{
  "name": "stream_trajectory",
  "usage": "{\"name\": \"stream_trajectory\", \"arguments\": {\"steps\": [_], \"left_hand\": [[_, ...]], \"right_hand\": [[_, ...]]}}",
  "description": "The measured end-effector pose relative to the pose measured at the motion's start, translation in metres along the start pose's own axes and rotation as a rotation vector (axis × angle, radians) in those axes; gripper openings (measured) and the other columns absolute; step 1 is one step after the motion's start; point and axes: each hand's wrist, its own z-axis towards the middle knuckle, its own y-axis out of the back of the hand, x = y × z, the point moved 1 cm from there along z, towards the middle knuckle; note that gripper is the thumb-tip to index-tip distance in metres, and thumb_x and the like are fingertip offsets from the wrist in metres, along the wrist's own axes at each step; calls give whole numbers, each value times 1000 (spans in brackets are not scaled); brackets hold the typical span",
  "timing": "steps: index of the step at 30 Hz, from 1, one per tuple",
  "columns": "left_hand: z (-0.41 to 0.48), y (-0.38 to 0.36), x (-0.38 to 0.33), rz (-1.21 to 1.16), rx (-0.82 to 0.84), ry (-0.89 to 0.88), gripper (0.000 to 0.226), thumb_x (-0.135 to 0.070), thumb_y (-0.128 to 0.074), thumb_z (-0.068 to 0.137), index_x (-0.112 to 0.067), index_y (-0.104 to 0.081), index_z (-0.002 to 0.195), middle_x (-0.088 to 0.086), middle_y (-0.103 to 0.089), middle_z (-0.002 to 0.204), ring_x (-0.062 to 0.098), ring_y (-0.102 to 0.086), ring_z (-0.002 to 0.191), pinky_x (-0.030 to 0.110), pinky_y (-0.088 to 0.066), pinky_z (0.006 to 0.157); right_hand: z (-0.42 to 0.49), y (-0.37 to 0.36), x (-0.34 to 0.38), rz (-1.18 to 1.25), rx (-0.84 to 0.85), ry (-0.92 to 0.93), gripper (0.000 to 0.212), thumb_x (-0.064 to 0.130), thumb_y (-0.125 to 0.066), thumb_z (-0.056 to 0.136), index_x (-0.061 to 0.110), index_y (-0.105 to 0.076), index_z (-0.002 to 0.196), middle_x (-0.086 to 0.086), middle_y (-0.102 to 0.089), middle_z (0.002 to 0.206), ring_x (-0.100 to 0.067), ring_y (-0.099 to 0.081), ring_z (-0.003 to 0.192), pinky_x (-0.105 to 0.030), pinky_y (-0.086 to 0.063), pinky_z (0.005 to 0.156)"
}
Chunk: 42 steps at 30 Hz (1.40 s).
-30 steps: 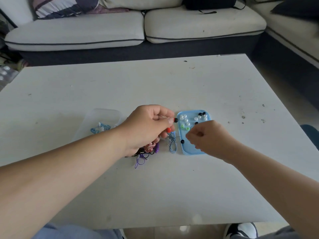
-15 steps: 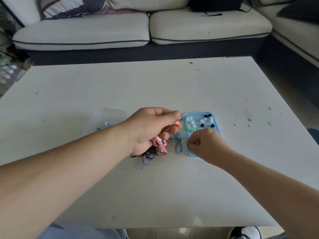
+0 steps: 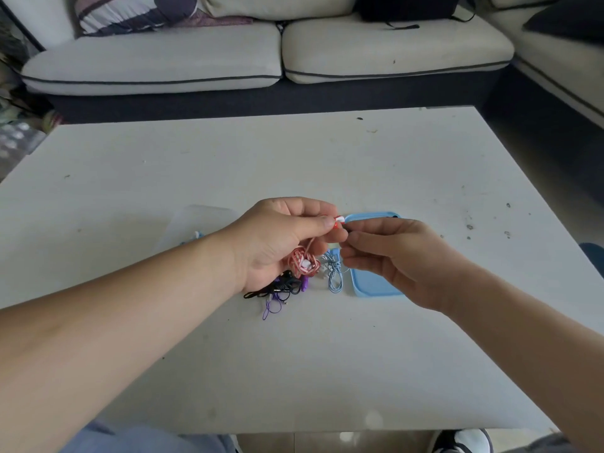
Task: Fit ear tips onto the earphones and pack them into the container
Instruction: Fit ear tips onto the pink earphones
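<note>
While in left hand [image 3: 281, 243], earphone [image 3: 338, 221] beside right hand [image 3: 392, 256].

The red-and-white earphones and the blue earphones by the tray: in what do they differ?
Colour: the red-and-white earphones have a red and white cord; the blue earphones have a blue-grey one.
Place: the left hand holds the red-and-white earphones above the table; the blue earphones lie on it, beside the blue tray.
Shared: both cords are wound into small bundles.
</note>
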Motion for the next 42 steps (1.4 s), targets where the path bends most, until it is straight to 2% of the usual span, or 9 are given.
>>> {"name": "stream_trajectory", "arguments": {"steps": [4,8,13,16,19,26,30,35,42], "left_hand": [[0,-2,-1,19,10,22,27,-3,-66,96,-11,-67,123,18,-79,103,17,-70,72,32,-56,75],[2,-3,0,-14,22,9,37,3,-64,96,-12,-62,130,18,-78,105,21,-75,81,41,-55,99],[3,-5,0,-13,17,-27,40,2,-72,90,-17,-69,124,17,-74,116,24,-75,98,36,-64,76],[2,-5,1,-14,20,-47,39,2,-74,88,-14,-71,123,16,-75,117,21,-68,83,27,-59,67],[4,-5,3,-24,8,-71,37,5,-74,87,-8,-70,121,18,-76,110,23,-69,79,32,-61,78],[4,-5,3,-30,-4,-84,32,8,-73,86,-4,-72,116,10,-72,96,21,-73,72,25,-61,69],[4,-7,4,-32,-7,-121,33,8,-72,87,-3,-70,118,16,-75,104,23,-72,81,28,-62,75],[4,-8,4,-11,-5,-129,32,8,-71,89,-6,-71,118,9,-76,98,22,-74,84,32,-64,82],[0,-9,2,-14,18,-131,31,10,-70,89,-4,-70,116,11,-75,98,24,-74,84,30,-63,74]], "right_hand": [[0,2,-1,57,6,-41,14,-1,-65,94,1,-77,99,-17,-76,94,-21,-74,83,-27,-61,73],[-1,4,1,116,-23,-50,13,-2,-66,92,-1,-74,102,-15,-76,93,-21,-74,80,-28,-62,72],[-4,2,4,125,1,-49,15,-4,-66,90,3,-79,86,-14,-75,86,-19,-74,76,-29,-63,74],[-4,1,5,122,4,-36,16,-4,-69,86,5,-79,78,-12,-75,80,-18,-74,74,-28,-63,73],[-3,2,5,142,25,-29,6,3,-72,78,4,-76,82,-11,-75,80,-18,-74,75,-28,-63,74],[-2,4,5,142,68,-24,22,5,-73,76,-3,-72,96,-13,-75,86,-19,-74,79,-27,-62,73],[-4,2,7,103,71,7,12,7,-72,76,1,-74,86,-12,-74,81,-17,-73,75,-26,-62,74],[-3,-1,5,91,36,45,6,6,-72,79,1,-74,83,-17,-72,81,-22,-71,75,-28,-63,75],[-4,-1,9,57,26,72,12,-5,-65,90,0,-71,80,-19,-68,75,-24,-67,67,-27,-60,67]]}}
